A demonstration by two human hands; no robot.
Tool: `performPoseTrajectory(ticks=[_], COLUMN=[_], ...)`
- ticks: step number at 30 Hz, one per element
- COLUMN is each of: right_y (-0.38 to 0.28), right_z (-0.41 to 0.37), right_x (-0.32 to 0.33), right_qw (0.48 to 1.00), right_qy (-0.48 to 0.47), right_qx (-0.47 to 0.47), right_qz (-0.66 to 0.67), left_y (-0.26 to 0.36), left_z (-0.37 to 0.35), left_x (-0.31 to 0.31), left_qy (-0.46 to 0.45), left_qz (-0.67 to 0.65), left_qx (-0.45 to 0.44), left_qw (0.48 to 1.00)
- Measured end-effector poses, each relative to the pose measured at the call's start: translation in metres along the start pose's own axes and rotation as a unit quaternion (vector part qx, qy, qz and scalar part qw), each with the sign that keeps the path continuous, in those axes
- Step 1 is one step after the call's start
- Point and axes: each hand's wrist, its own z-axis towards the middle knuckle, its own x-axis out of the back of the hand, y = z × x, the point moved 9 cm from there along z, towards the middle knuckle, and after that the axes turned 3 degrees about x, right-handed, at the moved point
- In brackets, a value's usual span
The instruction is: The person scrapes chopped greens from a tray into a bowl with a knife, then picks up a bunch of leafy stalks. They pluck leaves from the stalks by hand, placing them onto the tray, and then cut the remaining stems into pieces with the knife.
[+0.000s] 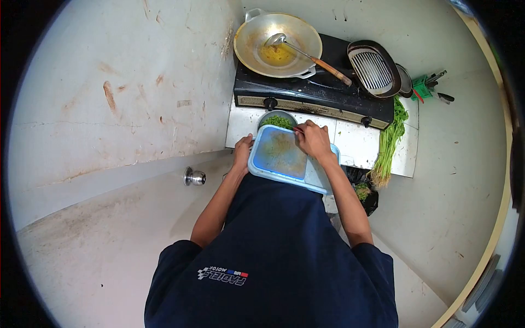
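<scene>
A blue cutting board (279, 156), its middle worn and stained, is held at the counter's front edge, over the front of my shirt. The fingers of my left hand (243, 153) are closed around its left edge. My right hand (315, 139) is over the board's far right part, fingers closed on a thin tool with a bit of red (298, 130) showing; the rest of the tool is hidden. Just beyond the board's far edge stands a bowl (264, 117) with chopped greens (279, 120) inside. The board covers the bowl's near side.
A black gas stove (317, 98) carries a wok (243, 46) with yellow oil and a ladle (322, 64), plus a ridged grill pan (374, 68). Long-stemmed greens (389, 142) lie at the right, near a green basket (421, 87) of knives. Walls stand close on both sides.
</scene>
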Motion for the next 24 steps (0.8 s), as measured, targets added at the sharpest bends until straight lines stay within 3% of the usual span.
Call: performPoseTrajectory(ticks=[4, 10, 14, 17, 19, 21, 24], right_y=[-0.017, 0.015, 0.05, 0.095, 0.119, 0.148, 0.18], right_z=[-0.005, -0.018, -0.046, -0.077, -0.1, -0.125, -0.151], right_x=[0.01, 0.003, 0.034, 0.043, 0.05, 0.047, 0.031], right_qw=[0.997, 1.0, 0.983, 0.95, 0.946, 0.92, 0.895], right_qy=[0.008, -0.02, 0.14, 0.217, 0.18, 0.22, 0.232], right_qx=[0.039, -0.005, 0.002, -0.052, -0.15, -0.209, -0.245], right_qz=[0.065, 0.009, 0.123, 0.218, 0.225, 0.247, 0.291], left_y=[-0.009, -0.002, 0.003, 0.004, 0.007, 0.006, 0.007], left_z=[0.01, 0.004, 0.002, 0.008, 0.009, 0.011, 0.014], left_x=[0.003, 0.004, 0.007, 0.006, 0.002, -0.005, -0.031], left_qy=[-0.01, 0.003, 0.02, 0.018, 0.018, 0.037, 0.02], left_qz=[-0.016, 0.017, -0.012, -0.037, -0.02, -0.019, -0.02], left_qx=[0.005, -0.017, -0.036, -0.047, -0.073, -0.083, -0.088], left_qw=[1.0, 1.0, 0.999, 0.998, 0.997, 0.996, 0.996])
